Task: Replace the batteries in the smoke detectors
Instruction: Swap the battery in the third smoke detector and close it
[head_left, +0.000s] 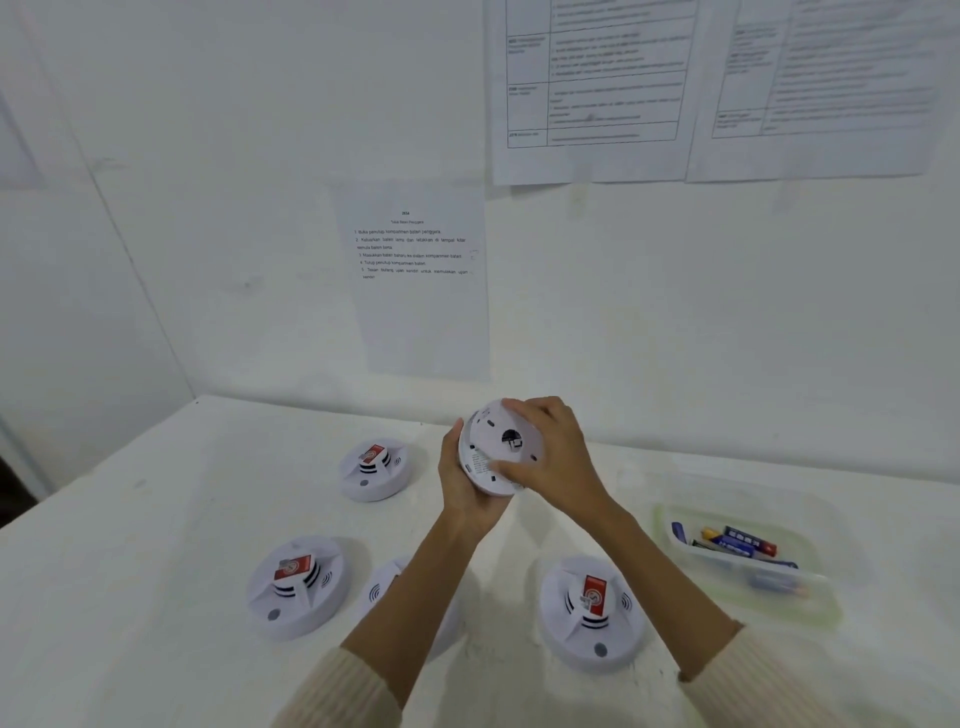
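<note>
Both hands grip one smoke detector (493, 447) above the table (156, 519), underside up; left hand (465, 483) cradles its rim, right hand (550, 452) clasps its back plate; battery tray (821, 587) lies to the right.

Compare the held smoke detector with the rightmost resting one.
The held detector is tilted between left hand and right hand, back showing; the rightmost detector lies flat on the table, face up. The rightmost detector shows a red label; the held detector none. Both are round, white.

Wall sheet (415, 280) headed "2654", first line "Buka penutup kompartmen bateri penggera"
</note>
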